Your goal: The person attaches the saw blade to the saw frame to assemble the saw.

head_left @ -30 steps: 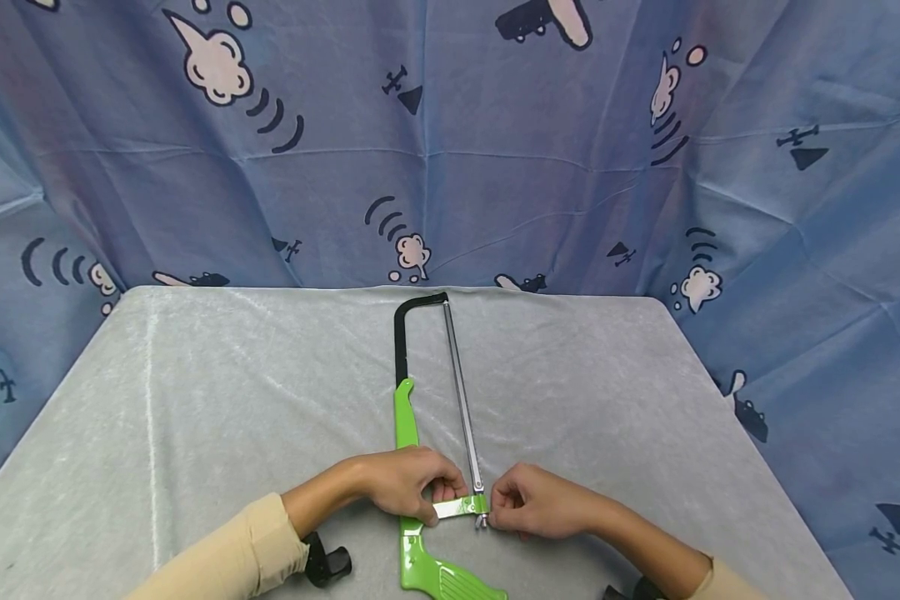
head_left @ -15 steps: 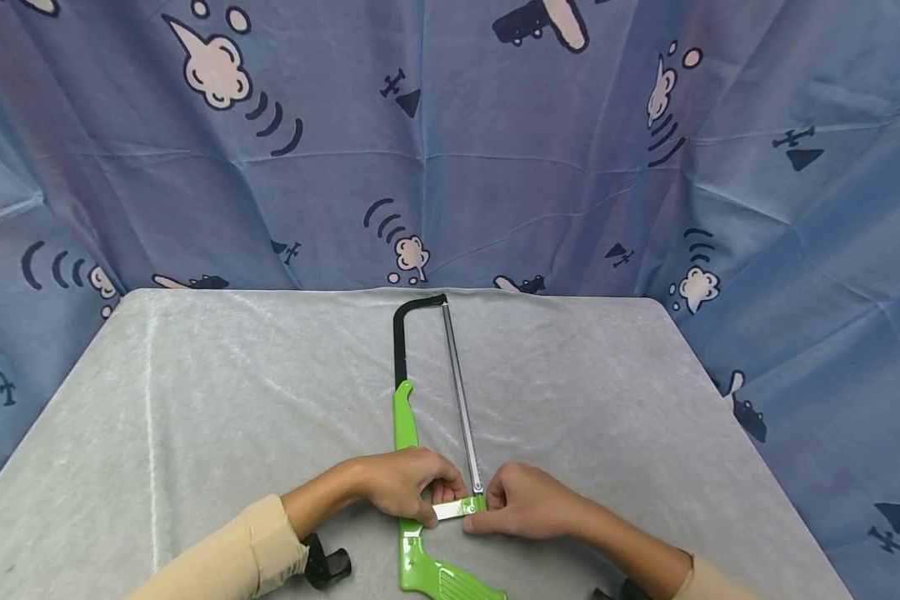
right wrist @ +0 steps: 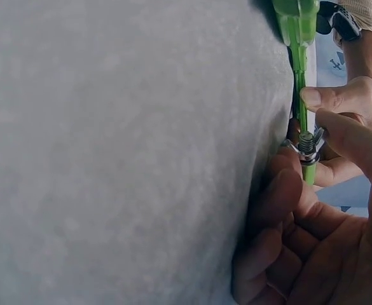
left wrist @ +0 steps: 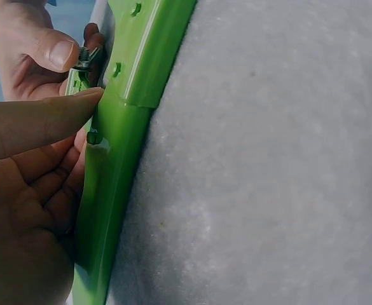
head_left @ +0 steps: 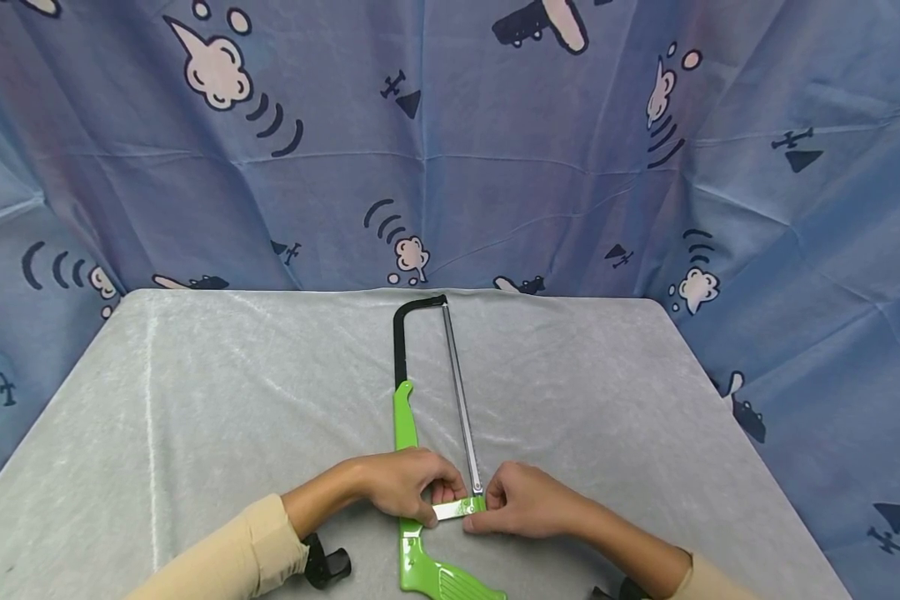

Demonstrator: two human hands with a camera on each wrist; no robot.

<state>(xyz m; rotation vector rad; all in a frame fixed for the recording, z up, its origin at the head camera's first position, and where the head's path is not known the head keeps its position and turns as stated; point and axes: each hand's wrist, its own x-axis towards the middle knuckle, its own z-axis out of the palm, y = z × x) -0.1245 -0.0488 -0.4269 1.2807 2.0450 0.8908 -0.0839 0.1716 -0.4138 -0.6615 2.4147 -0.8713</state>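
Note:
A hacksaw [head_left: 407,425] lies on the table, its black front frame [head_left: 400,342] pointing away and its green handle [head_left: 450,579] toward me. Its silver blade [head_left: 459,392] runs along the right side. My left hand [head_left: 401,482] pinches the green crossbar [head_left: 453,508] between thumb and fingers. At the crossbar's right end, my right hand [head_left: 532,504] has thumb and curled fingers on a metal wing nut [right wrist: 308,149] on a threaded bolt. The wing nut is hidden in the head view; the left wrist view also shows the right thumb [left wrist: 62,54] beside it.
A light grey cloth covers the table [head_left: 255,392]. Behind and beside it hangs a blue patterned curtain [head_left: 330,125]. A black wrist device [head_left: 326,562] sits under the left sleeve [head_left: 247,542].
My right hand has shifted slightly left, its thumb reaching under the crossbar's end and covering the wing nut. Over the last half second little differs. The left hand stays on the crossbar.

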